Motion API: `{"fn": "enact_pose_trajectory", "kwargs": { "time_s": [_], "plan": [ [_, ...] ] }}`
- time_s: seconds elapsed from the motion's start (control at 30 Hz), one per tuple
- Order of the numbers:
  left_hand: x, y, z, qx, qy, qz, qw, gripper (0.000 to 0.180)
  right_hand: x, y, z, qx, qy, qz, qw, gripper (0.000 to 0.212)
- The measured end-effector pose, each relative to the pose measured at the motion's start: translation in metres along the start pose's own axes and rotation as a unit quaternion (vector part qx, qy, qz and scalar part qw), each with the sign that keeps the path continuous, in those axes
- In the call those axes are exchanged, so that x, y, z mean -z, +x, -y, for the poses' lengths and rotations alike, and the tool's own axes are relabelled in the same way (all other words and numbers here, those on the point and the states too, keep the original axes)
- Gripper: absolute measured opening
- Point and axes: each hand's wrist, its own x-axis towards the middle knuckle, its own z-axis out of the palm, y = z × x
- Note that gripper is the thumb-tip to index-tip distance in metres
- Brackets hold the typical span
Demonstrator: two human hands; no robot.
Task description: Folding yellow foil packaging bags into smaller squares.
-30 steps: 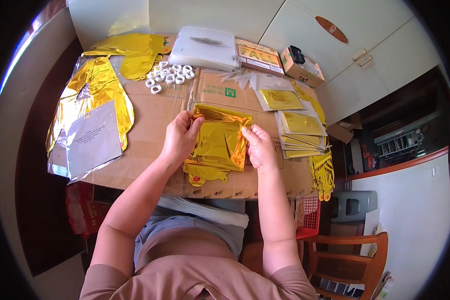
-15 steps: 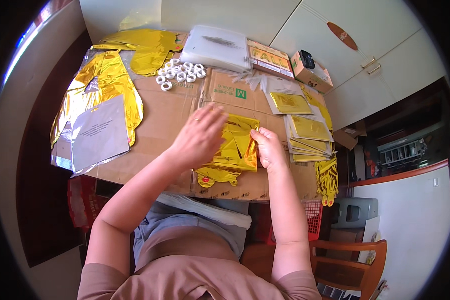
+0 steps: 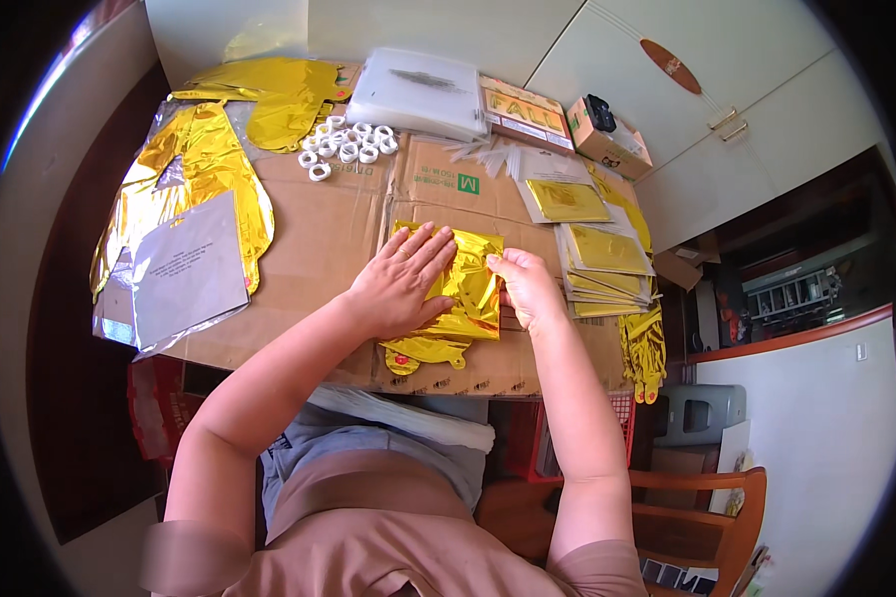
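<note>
A gold foil balloon (image 3: 475, 310), folded into a rough rectangle, lies on the cardboard in front of me. My left hand (image 3: 404, 282) rests flat over its left side, fingers stretched out and close together, a ring on one finger. At the balloon's right edge, my right hand (image 3: 528, 286) pinches the foil between thumb and fingers. A rounded end of the foil with a small red spot sticks out below the folded part, toward the near edge. What lies beneath my left palm is hidden.
Flat gold foil balloons (image 3: 234, 159) and a clear printed bag (image 3: 191, 259) cover the left side. White ribbon rolls (image 3: 348, 144), a stack of clear plastic sleeves (image 3: 418, 90) and two boxes (image 3: 607, 147) stand at the back. Bagged folded foils (image 3: 607, 249) are piled at the right.
My left hand has come down flat onto the foil from a blurred, raised pose. My right hand still pinches the right edge. The whole view has shifted slightly.
</note>
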Motion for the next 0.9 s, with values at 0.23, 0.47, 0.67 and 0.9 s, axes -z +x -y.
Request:
{"fn": "enact_pose_trajectory", "kwargs": {
  "time_s": [0.23, 0.47, 0.67, 0.9],
  "plan": [
    [-0.001, 0.000, 0.000, 0.002, 0.017, 0.028, 0.999, 0.079, 0.009, 0.009, -0.007, 0.046, -0.117, -0.025, 0.992, 0.019],
    [-0.002, -0.001, 0.002, 0.009, 0.022, 0.046, 0.999, 0.079, -0.007, -0.001, 0.000, 0.130, -0.339, -0.129, 0.923, 0.041],
    [0.000, 0.001, 0.000, 0.008, 0.015, 0.049, 0.999, 0.078, -0.022, -0.014, -0.016, 0.331, -0.552, -0.163, 0.748, 0.050],
    [0.000, 0.001, -0.001, 0.006, -0.009, 0.024, 1.000, 0.078, -0.032, -0.019, -0.038, 0.284, -0.577, -0.043, 0.765, 0.070]
  ]
}}
